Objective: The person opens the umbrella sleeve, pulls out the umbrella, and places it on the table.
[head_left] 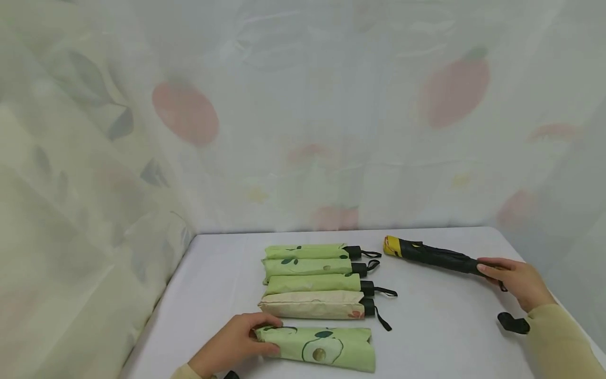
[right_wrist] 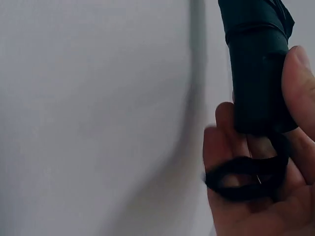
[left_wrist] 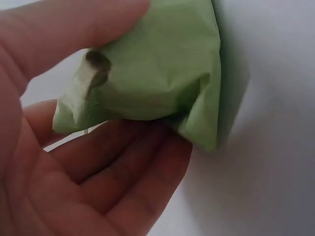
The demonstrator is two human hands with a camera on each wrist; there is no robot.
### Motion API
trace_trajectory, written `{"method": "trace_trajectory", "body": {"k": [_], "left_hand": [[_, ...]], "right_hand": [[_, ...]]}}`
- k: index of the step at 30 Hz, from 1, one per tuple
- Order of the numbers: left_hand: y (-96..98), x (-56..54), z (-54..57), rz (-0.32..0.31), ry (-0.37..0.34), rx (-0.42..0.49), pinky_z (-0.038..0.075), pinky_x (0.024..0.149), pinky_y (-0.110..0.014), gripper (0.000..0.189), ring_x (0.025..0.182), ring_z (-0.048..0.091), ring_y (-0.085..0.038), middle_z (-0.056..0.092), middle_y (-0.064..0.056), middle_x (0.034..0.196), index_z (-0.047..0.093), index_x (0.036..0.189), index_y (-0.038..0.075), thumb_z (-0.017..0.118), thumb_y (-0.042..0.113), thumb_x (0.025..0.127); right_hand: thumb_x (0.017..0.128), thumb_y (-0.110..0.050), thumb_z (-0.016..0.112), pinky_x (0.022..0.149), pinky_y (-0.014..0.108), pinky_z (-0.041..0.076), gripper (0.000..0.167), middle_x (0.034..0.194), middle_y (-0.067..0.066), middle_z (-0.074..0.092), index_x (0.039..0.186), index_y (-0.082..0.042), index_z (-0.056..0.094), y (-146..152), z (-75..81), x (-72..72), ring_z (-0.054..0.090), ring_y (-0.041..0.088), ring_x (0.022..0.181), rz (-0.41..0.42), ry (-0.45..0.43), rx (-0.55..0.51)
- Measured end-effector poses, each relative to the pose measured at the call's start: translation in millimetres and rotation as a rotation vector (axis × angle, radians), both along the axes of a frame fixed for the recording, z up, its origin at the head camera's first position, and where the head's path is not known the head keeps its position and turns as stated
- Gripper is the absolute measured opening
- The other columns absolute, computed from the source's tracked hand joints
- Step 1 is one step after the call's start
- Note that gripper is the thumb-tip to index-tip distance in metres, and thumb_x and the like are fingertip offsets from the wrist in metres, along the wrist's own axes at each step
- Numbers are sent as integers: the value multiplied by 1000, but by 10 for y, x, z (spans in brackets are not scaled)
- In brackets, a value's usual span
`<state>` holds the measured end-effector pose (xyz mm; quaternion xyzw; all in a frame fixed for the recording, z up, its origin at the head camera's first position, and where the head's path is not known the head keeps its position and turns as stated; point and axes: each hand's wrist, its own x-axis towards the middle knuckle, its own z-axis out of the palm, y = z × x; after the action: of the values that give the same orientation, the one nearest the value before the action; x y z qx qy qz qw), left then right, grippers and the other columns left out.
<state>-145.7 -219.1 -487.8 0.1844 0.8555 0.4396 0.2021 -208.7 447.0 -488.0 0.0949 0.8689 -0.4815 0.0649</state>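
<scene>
My left hand (head_left: 240,339) grips the left end of a folded green umbrella (head_left: 331,347) with an avocado print, near the table's front. In the left wrist view, the thumb lies over the green cloth (left_wrist: 157,64) and the other fingers curl beneath it. Over at the right, my right hand (head_left: 519,281) pinches the handle of a folded black umbrella (head_left: 435,255) with a yellow end (head_left: 392,246). The right wrist view shows the thumb and fingers on the dark handle (right_wrist: 258,83), its strap loop (right_wrist: 246,177) hanging over the fingers.
Between the hands and farther back, several folded umbrellas lie in a stacked row: green ones (head_left: 307,267) and a cream one (head_left: 312,305), their black handles and straps pointing right. A white table (head_left: 440,326) bears them all. A fruit-print curtain (head_left: 331,105) hangs behind and at the sides.
</scene>
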Motion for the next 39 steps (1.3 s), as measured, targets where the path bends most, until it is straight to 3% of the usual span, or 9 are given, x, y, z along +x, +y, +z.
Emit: {"method": "trace_trajectory", "body": {"k": [2,4,7,10,17,23,31,34,39], "left_hand": [[22,28,6,-5,28,-38,55,82,-21,39,103,65,-1,74,6,132,76,127,33,86,45,92],[46,53,24,-10,65,-81,55,88,-23,39,111,67,-5,74,10,130,76,126,35,85,51,92],[76,87,72,-16,115,-142,55,95,-26,43,121,67,-10,75,14,129,76,127,34,83,58,91],[74,103,141,-6,150,-170,57,96,-29,49,122,69,-12,75,13,129,76,128,30,81,61,90],[-28,12,277,185,203,-106,61,93,-28,40,113,75,-18,78,7,124,77,126,24,82,49,95],[-108,-185,232,344,231,-107,62,95,-30,43,112,72,-13,77,6,123,77,126,23,91,39,88],[-153,-388,63,270,160,-110,61,94,-36,43,110,69,-15,75,3,122,76,123,22,94,32,85],[-123,-424,28,244,149,-119,60,93,-35,44,110,69,-15,74,3,122,75,122,23,95,28,84],[-80,-452,4,215,129,-126,59,91,-36,44,108,69,-15,74,3,121,73,118,26,97,27,81]], "right_hand": [[103,-62,67,92,36,48,65,135,10,71,149,-17,67,6,6,-8,58,2,105,2,-7,160],[103,-62,66,97,48,49,75,155,31,54,153,-6,60,-3,-5,-20,60,24,116,2,-5,186],[104,-60,66,103,62,48,80,166,37,37,155,0,54,-21,-31,-29,46,54,140,12,-6,202],[105,-58,65,108,71,42,80,166,39,33,156,2,52,-28,-42,-36,30,66,148,34,-9,212],[107,-58,62,99,68,47,79,159,43,41,155,3,51,-158,65,24,42,64,140,13,75,343],[107,-46,67,95,69,48,63,153,40,51,150,0,60,-683,239,115,52,64,132,-64,239,413],[99,-29,82,84,21,57,33,117,6,82,128,-13,78,-1721,254,216,76,26,107,71,386,298],[96,-21,85,87,24,62,26,111,1,82,120,-13,81,-2066,218,256,76,16,101,190,366,228],[90,-23,90,80,26,58,24,106,-6,79,112,-20,82,-2412,118,331,68,8,92,295,212,170]]}}
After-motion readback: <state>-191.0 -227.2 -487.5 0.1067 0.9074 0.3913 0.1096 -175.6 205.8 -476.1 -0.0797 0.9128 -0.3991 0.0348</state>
